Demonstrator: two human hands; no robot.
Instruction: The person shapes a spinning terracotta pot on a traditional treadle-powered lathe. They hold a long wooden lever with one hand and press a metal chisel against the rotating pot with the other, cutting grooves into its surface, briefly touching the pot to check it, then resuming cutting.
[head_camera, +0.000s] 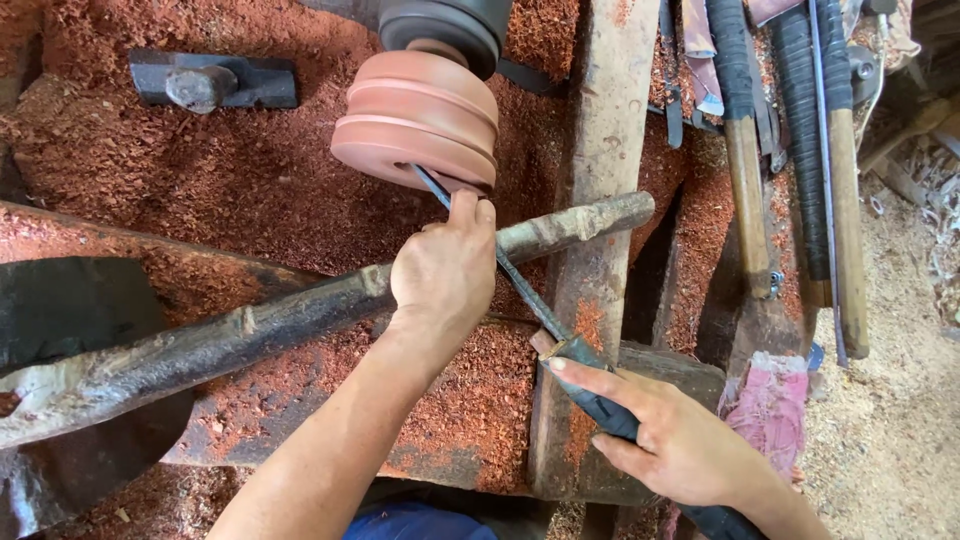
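A reddish round wooden piece (420, 120) with grooved rings is mounted on a dark lathe chuck (440, 25). A long thin metal chisel (520, 290) touches its lower edge with its tip. My left hand (445, 275) presses down on the chisel blade where it crosses a rough wooden bar (300, 315) that lies across as a rest. My right hand (670, 440) grips the chisel's dark wrapped handle (615, 415) near the bottom right.
Red sawdust (250, 170) covers the bench. A dark metal block (210, 82) lies at the upper left. A wooden beam (600, 150) runs upright at centre. Several long-handled tools (790, 150) lie at the right, with a pink cloth (770, 410) below them.
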